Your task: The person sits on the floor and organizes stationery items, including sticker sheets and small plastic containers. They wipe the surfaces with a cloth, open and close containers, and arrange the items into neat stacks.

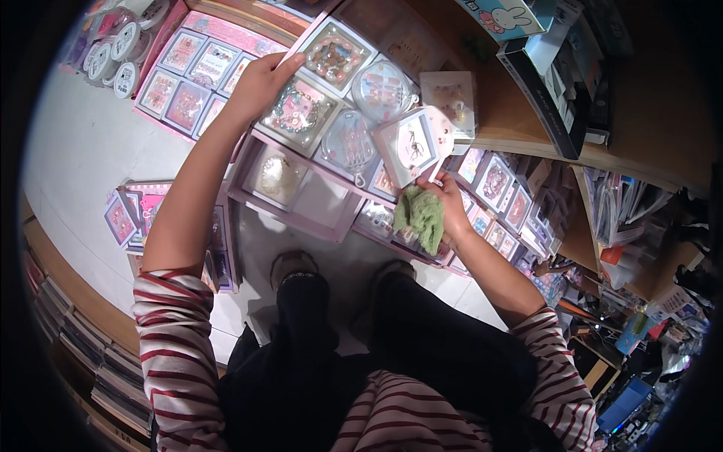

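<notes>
My left hand (pixel 261 87) grips the upper left edge of a pink display tray (pixel 257 133) that holds boxed bracelets and press-on nail sets. A green cloth (pixel 421 217) hangs from my right hand (pixel 449 206), which is at the tray's lower right corner. Just above that hand, a clear-fronted box (pixel 409 144) with a small black item inside lies tilted over the tray's right end. Two round clear cases (pixel 381 90) sit beside the bracelet boxes (pixel 331 56). Below the raised tray is a pink tray (pixel 333 229) with a boxed pearly bracelet (pixel 277 176).
A pink box of nail sets (pixel 164 124) and round lidded tubs (pixel 126 42) are at the upper left. Another filled box (pixel 220 248) stands on the floor near my left forearm. Wooden shelves (pixel 508 124) with packaged goods run along the right; a wooden shelf edge (pixel 73 282) curves at the left.
</notes>
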Action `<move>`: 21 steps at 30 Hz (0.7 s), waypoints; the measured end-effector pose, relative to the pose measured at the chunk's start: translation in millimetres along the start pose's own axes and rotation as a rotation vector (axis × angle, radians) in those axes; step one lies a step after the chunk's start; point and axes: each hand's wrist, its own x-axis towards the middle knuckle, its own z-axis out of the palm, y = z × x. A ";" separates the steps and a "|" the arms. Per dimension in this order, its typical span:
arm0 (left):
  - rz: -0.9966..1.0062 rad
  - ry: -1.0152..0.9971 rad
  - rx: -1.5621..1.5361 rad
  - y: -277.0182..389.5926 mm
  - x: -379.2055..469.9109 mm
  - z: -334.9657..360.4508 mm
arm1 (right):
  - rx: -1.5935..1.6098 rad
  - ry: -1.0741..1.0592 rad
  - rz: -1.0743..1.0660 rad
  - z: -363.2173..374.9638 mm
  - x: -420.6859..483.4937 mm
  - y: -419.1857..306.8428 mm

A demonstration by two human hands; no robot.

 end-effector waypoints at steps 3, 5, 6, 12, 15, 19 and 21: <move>-0.120 0.052 -0.395 0.6 -8.3 0.9 | 0.103 0.033 0.012 -7.5 9.9 -8.1; -0.319 0.139 -0.834 1.7 -34.1 0.1 | 0.192 0.018 0.001 -10.4 16.3 -11.2; -0.294 0.093 -0.920 1.0 -51.6 12.4 | 0.229 0.065 0.012 -10.9 18.5 -12.3; -0.516 0.055 -0.882 -6.3 -112.8 100.0 | -0.108 -0.019 -0.117 -6.7 8.3 -26.8; -0.419 0.070 -0.826 -9.3 -113.4 107.8 | -1.024 0.179 -0.493 -16.8 -14.6 -49.0; -0.453 0.034 -0.848 -9.8 -111.5 103.5 | -1.293 0.351 -0.651 -12.4 -19.1 -70.5; -0.455 0.066 -0.832 -10.7 -112.2 104.4 | -1.351 0.389 -0.718 -6.2 -14.9 -74.2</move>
